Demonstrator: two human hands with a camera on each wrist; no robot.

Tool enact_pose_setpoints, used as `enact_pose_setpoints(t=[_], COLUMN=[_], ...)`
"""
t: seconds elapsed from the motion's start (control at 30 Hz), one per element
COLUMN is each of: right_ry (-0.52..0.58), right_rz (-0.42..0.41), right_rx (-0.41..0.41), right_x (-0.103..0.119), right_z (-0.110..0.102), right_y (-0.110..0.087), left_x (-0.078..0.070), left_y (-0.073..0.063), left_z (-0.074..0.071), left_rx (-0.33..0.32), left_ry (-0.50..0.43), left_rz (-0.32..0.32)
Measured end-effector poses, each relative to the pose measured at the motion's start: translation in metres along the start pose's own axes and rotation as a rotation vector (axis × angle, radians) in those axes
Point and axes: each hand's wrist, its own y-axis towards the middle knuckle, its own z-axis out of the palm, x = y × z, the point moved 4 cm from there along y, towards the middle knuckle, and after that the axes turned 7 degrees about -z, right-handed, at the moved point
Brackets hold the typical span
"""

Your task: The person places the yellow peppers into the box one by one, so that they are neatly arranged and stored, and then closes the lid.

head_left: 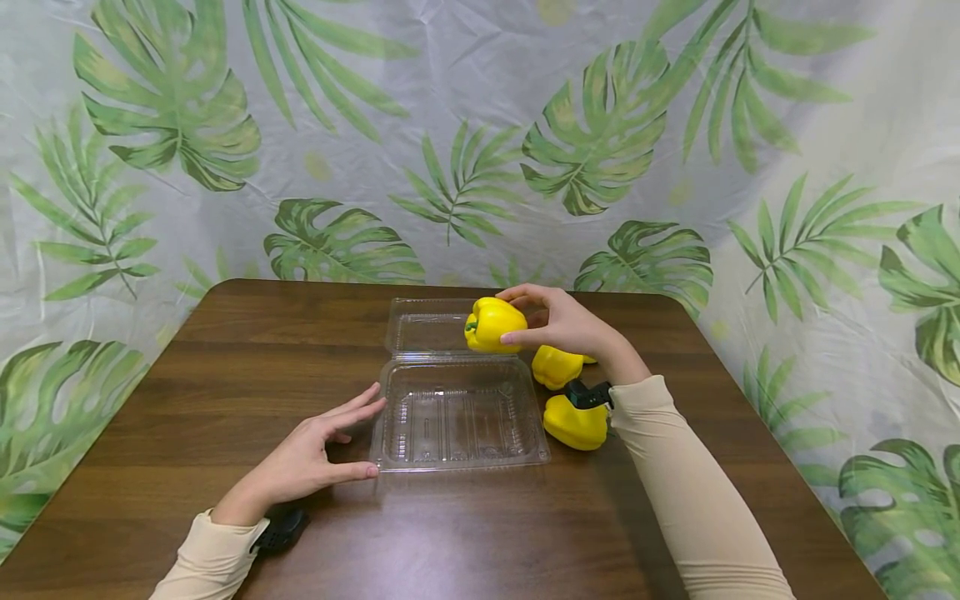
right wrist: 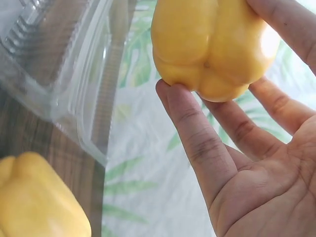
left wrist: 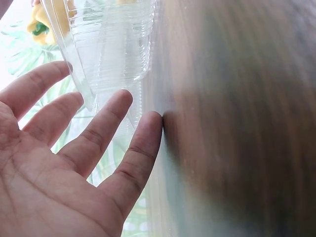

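Observation:
My right hand (head_left: 566, 321) holds a yellow bell pepper (head_left: 495, 326) in the air, over the hinge side of a clear plastic clamshell container (head_left: 459, 462). In the right wrist view, fingers and thumb grip that pepper (right wrist: 212, 44) around its bottom end; its green stem points left in the head view. The container lies with its lid (head_left: 427, 332) folded back, and nothing is inside its base. At the container's left edge, my left hand (head_left: 307, 454) has its fingers extended; in the left wrist view the fingertips (left wrist: 123, 98) touch or nearly touch the rim.
Right of the container lie more yellow bell peppers: one near the front (head_left: 575, 422), another behind it (head_left: 557, 367), and a further one mostly hidden by the right hand. All stand on a brown wooden table (head_left: 225, 375). A leaf-patterned curtain (head_left: 480, 150) hangs behind the table.

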Motion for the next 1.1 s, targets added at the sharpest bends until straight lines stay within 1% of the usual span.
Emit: enact_pose_setpoints(t=[0.23,0.43,0.57,0.8,1.1], right_ry=[0.024,0.055,0.051,0.052,0.049], right_rz=[-0.018,-0.032,-0.046,-0.037,-0.056], right_rx=[0.018,0.074,0.111,0.154,0.204], right_x=[0.003,0.003,0.007,0.01,0.013], right_z=[0.019,0.037,0.049,0.069,0.088], right_y=[0.011,0.019,0.025,0.032,0.036], left_x=[0.001,0.0,0.0,-0.002,0.0], left_y=[0.0,0.0,0.0,0.0,0.001], left_z=[0.0,0.0,0.0,-0.001,-0.001], left_rx=[-0.003,-0.005,0.0,0.01,0.008], left_ry=[0.003,0.01,0.009,0.004,0.009], left_rz=[-0.018,-0.012,-0.008,-0.013,-0.009])
